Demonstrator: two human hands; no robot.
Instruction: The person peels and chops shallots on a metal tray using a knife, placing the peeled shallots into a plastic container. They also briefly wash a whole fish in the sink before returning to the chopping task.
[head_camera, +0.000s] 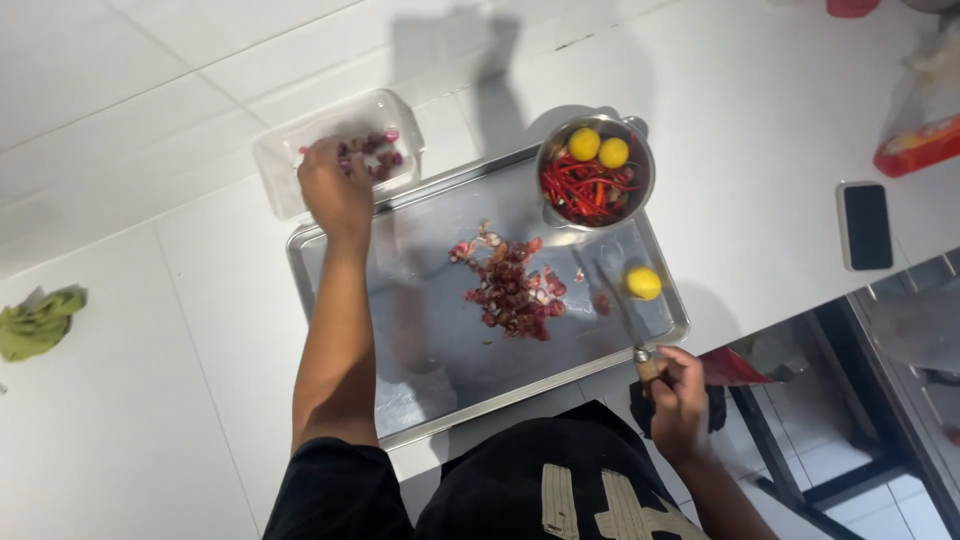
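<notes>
My left hand (335, 190) reaches into a clear plastic container (290, 165) at the far left of a metal tray (330, 295), fingers closed among small purple-red shallots (380, 155). My right hand (678, 395) grips the wooden handle of a knife (625, 315) whose blade lies on the tray's right side, close to a small yellow fruit (643, 283). A heap of reddish peels and cut pieces (512, 285) sits mid-tray.
A steel bowl (596, 175) with red chillies and two yellow fruits stands at the tray's far right corner. A dark phone (866, 226) lies to the right, a green cloth (40, 320) to the left, a red-filled plastic bag (920, 140) at far right.
</notes>
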